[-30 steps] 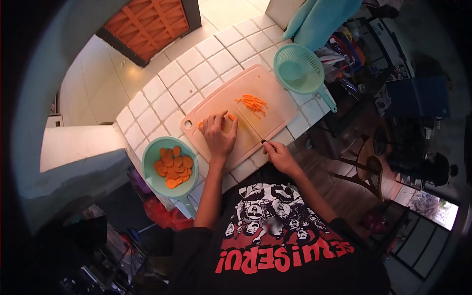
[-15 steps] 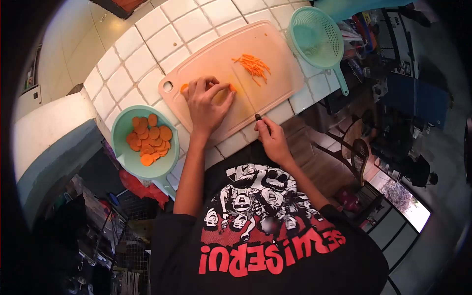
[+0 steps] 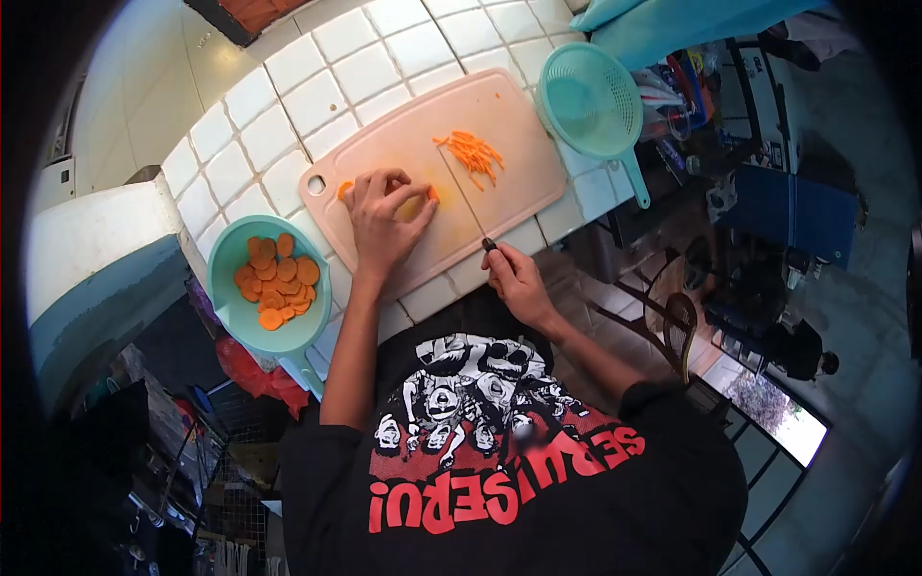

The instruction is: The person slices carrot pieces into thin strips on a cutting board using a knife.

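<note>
Mid-cut at the board [image 3: 509, 125]: I read this as the slicing step, carrot rounds being turned into thin sticks. My left hand [image 3: 379, 226] lies flat-arched on the board's near-left part, its fingers [image 3: 392, 182] bunched together and clamped down on a small stack of carrot [image 3: 415, 204], with orange showing at both ends of the hand, by the thumb and by the board's hanging hole. My right hand [image 3: 514, 278] sits just off the board's near edge, wrapped shut on the knife [image 3: 468, 206], whose dark handle end peeks out above the knuckles; the thin blade runs up across the board and stands just right of the pinned carrot, close to the left fingertips but apart from them, as far as I can tell.

A loose pile of cut sticks [image 3: 469, 154] lies on the board's far-right part, beyond the blade. Left of the board, a green bowl [image 3: 235, 307] holds uncut rounds [image 3: 277, 278]; right of the board, an empty green strainer [image 3: 588, 101] rests on the tiled desk [image 3: 288, 125].

The next stroke, in my judgement, calls for the blade to come down beside the curled fingertips, with the left hand creeping back along the stack to feed it.
</note>
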